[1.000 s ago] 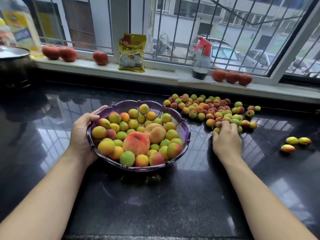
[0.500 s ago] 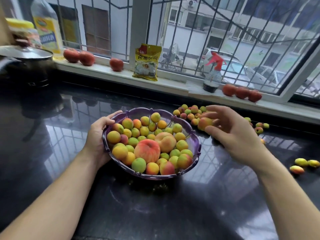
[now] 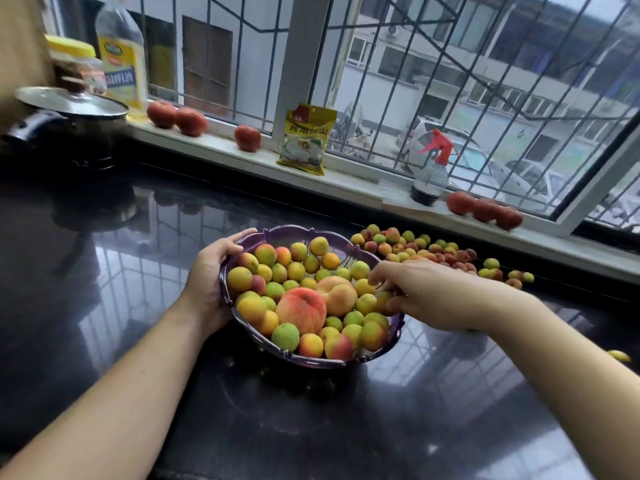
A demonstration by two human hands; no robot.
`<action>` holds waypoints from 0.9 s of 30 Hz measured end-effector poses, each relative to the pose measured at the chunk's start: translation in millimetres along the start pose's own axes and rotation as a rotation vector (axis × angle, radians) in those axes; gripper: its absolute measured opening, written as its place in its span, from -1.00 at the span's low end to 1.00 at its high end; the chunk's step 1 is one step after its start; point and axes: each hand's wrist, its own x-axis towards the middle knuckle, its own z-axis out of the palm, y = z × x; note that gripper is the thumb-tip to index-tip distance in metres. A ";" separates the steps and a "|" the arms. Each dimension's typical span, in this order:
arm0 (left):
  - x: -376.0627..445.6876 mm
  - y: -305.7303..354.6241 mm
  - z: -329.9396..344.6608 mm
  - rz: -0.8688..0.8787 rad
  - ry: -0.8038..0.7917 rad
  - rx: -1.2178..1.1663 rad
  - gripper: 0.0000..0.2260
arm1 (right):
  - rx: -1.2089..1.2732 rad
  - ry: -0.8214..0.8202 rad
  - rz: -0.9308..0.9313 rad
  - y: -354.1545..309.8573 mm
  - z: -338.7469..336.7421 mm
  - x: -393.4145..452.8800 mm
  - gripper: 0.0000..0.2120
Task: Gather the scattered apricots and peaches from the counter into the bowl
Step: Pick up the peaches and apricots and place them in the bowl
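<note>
Right hand is now over the right rim of the scalloped purple plastic bowl, fingers curled down around a small yellow-orange apricot and lowering it onto the heap. A second ago that hand was flat on the black glossy counter picking at the loose pile, then half a second back it was mid-air with the fruit pinched in it — so this is the drop-off end of one trip. Looks like the fingers haven't let go yet, though honestly the fingertips hide most of the fruit, so I wouldn't swear to it.

Left hand hasn't budged, it's wrapped around the left edge of the bowl, thumb over the rim, keeping it steady.

Bowl is already pretty loaded: lots of little green, yellow and orange apricots plus two big pink-orange peaches in the middle. What that means for the job — one more piece goes in, but the scattered pile of small apricots on the counter just behind the right hand is still big, a few more strays trail off to the right, and one yellow one sits near the right edge of view. I'd guess plenty of trips left, and with the heap this high, new ones could roll off.
</note>
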 end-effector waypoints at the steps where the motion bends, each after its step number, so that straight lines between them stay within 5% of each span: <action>1: 0.2 -0.2 -0.4 -0.001 0.000 -0.003 -0.60 | -0.019 0.001 0.007 -0.3 0.5 1.7 -0.76; 3: 1.0 -0.7 -1.8 0.000 0.001 -0.007 -0.60 | -0.056 0.014 0.003 0.2 0.9 3.6 -0.85; 13: 3.8 -1.4 -4.4 0.007 0.034 -0.002 -0.59 | 0.073 0.057 -0.032 9.6 0.6 4.9 -0.68; 21: 1.4 -0.7 -1.7 0.007 0.012 0.008 -0.57 | -0.243 -0.049 -0.053 -8.7 -7.3 17.5 -0.85; 27: 3.5 -2.5 -2.6 0.020 0.007 0.036 -0.59 | 0.086 0.013 -0.025 8.7 -5.4 7.8 -0.83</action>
